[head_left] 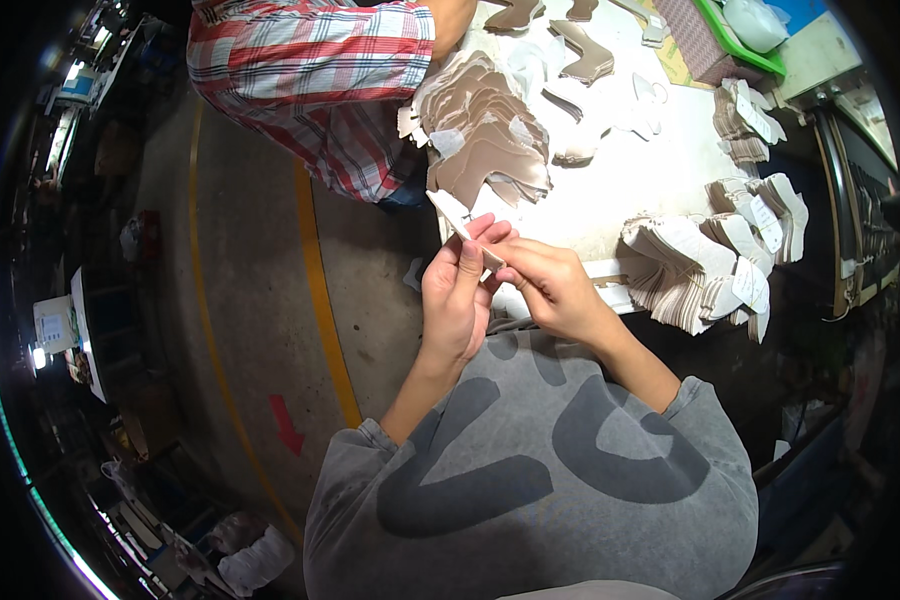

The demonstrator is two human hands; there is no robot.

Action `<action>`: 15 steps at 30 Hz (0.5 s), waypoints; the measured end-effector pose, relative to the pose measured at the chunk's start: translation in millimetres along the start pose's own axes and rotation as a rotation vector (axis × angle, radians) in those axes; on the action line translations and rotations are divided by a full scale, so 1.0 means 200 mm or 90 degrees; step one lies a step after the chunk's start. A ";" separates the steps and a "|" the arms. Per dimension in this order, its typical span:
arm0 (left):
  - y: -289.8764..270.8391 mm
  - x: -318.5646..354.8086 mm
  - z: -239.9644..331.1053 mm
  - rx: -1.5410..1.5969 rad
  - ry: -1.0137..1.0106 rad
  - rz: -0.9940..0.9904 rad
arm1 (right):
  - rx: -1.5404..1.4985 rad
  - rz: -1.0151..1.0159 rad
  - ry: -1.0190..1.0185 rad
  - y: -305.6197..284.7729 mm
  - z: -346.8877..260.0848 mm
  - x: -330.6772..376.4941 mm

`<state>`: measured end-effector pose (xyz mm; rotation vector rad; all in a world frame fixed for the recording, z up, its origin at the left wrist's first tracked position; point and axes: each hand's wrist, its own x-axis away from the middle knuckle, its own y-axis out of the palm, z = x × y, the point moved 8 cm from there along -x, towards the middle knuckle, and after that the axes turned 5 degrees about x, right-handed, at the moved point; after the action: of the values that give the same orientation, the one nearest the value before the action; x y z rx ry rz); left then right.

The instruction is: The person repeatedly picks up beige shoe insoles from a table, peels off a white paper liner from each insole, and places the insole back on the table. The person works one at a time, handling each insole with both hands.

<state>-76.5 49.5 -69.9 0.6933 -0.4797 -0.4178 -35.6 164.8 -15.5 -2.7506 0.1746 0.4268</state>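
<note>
Held up in front of my body is a pale, cut shoe-upper piece (450, 212), thin and seen nearly edge-on. My left hand (455, 292) is closed on it, thumb pressed along its near side. My right hand (558, 288) pinches its lower end, close to the left fingertips. Part of the piece is hidden behind the fingers. Just beyond my hands, a large pile of brownish-beige cut pieces (485, 150) lies at the edge of the white table (595, 195).
Stacks of beige cut pieces (680, 265) stand at the table's right side, with a smaller stack (742, 118) behind. A person in a checked sleeve (310, 60) leans in at the far left. A green-rimmed bin (735, 45) stands at the back right. Yellow lines (320, 280) mark the floor.
</note>
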 end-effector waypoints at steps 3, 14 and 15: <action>0.00 -0.01 0.01 0.028 0.005 -0.007 | -0.018 -0.022 -0.012 0.01 -0.02 -0.01; 0.08 -0.02 0.08 0.236 0.046 -0.065 | -0.027 -0.040 -0.019 -0.04 -0.14 -0.03; 0.10 -0.02 0.08 0.239 0.035 -0.076 | -0.030 -0.030 -0.014 -0.04 -0.15 -0.03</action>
<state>-84.3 56.9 -46.8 1.0977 -0.4698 -0.4238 -32.4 162.1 15.3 -2.7891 0.0947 0.4544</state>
